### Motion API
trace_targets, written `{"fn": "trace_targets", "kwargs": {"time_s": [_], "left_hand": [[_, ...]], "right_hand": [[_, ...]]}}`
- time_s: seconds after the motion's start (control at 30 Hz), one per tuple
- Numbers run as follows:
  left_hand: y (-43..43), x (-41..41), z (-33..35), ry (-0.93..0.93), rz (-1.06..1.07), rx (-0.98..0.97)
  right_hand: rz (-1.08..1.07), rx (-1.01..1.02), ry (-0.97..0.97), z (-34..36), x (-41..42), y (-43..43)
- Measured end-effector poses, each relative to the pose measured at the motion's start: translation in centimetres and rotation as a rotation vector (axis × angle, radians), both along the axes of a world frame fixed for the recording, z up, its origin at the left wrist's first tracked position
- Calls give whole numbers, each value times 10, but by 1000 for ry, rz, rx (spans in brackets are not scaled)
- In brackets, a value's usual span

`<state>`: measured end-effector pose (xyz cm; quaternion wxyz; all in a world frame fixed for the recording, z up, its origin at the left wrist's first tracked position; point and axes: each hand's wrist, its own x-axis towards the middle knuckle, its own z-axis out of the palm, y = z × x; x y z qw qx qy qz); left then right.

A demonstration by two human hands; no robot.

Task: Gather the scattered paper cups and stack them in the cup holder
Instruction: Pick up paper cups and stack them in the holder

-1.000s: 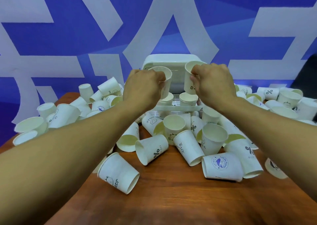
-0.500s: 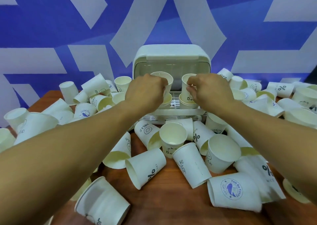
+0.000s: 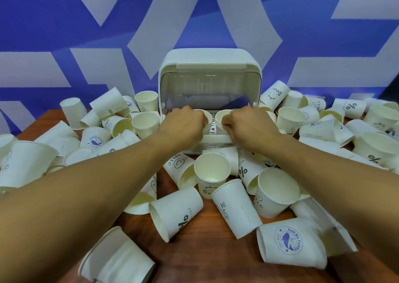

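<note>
Left white paper cup (image 3: 209, 116) is gripped by curled left hand (image 3: 183, 124); right white paper cup (image 3: 222, 116) is pinched at the rim by right hand (image 3: 248, 124). Both are held low inside the white plastic cup holder (image 3: 209, 61).

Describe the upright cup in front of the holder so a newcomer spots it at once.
Start at the white cup holder against the blue wall. Just in front of its base stands the cup. It sits mouth up with Bear printed low on its side; the cups around it lie tipped.

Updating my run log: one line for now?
left hand: grips left cup | right hand: grips right cup | cup holder: both cups inside | scattered cups: loose
</note>
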<state>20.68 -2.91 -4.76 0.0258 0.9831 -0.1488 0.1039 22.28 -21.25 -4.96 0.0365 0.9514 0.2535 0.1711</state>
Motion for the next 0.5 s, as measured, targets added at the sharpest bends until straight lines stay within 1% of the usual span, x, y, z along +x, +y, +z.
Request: {"fn": "trace_targets", "kwargs": {"time_s": [0.1, 0.23, 0.5], "left_hand": [[-1, 1, -2, 18, -31, -1], [-3, 0, -6, -23, -71, -4], [-2, 1, -11, -20, -65, -32]], "right_hand": [[1, 17, 2, -2, 0, 2], [-6, 46, 0, -4, 0, 3], [-52, 128, 73, -5, 1, 5]]}}
